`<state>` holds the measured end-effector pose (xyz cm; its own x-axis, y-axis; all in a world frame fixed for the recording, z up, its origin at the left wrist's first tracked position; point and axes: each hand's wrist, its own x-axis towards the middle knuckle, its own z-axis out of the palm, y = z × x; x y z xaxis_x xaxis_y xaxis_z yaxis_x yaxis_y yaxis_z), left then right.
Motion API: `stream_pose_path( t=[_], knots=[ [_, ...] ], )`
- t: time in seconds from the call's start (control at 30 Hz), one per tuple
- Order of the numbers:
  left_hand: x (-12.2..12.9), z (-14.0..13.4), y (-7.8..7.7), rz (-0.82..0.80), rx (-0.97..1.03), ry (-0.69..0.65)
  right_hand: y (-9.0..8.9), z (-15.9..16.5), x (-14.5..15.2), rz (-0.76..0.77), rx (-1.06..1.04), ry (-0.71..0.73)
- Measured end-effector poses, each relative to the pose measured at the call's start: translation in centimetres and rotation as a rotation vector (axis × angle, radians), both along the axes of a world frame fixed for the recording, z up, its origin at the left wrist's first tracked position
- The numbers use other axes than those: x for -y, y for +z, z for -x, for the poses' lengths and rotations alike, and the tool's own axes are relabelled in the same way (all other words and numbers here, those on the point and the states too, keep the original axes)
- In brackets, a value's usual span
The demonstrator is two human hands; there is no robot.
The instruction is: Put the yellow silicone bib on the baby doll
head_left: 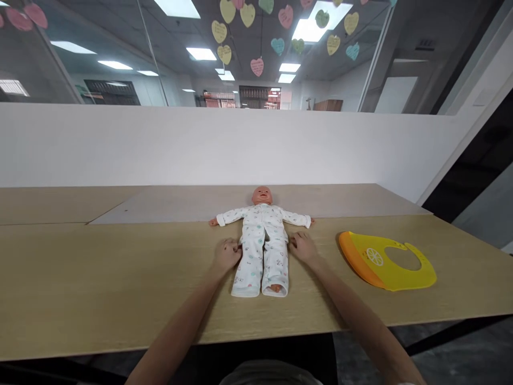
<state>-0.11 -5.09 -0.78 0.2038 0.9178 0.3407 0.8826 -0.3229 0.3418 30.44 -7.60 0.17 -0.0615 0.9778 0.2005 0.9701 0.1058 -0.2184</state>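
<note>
Your left hand (227,253) and right hand (301,247) curl beside the white patterned cloth trousers (251,267) on the bald plastic doll (262,196), pinching or not you cannot tell; handle both sides evenly.

You can read no words or numbers here. Above and beyond your left hand (227,254) and right hand (303,247), several heart-shaped notes (219,32) on the glass (120,32) carry writing too small to make out. To the right of your right hand, the yellow bib (395,277) bears a white citrus-slice emblem (374,257).
</note>
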Motion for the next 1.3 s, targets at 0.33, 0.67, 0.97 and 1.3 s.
stream_pose_path(
  t=[0.33,0.67,0.97,1.3],
  knots=[
    [0.3,-0.9,1.2,0.097,-0.164,0.136,0.5,1.7,0.2,-0.014,0.037,-0.049],
    [-0.6,-0.1,1.0,0.189,-0.128,0.027,-0.7,0.6,0.1,-0.069,0.000,-0.020],
    [-0.4,1.3,0.4,0.220,0.164,0.054,-1.9,-0.9,-0.7,-0.152,-0.299,0.016],
    [-0.7,1.6,-0.1,0.167,0.280,0.054,-1.8,-2.7,-0.4,-0.180,-0.517,-0.089]
  ],
)
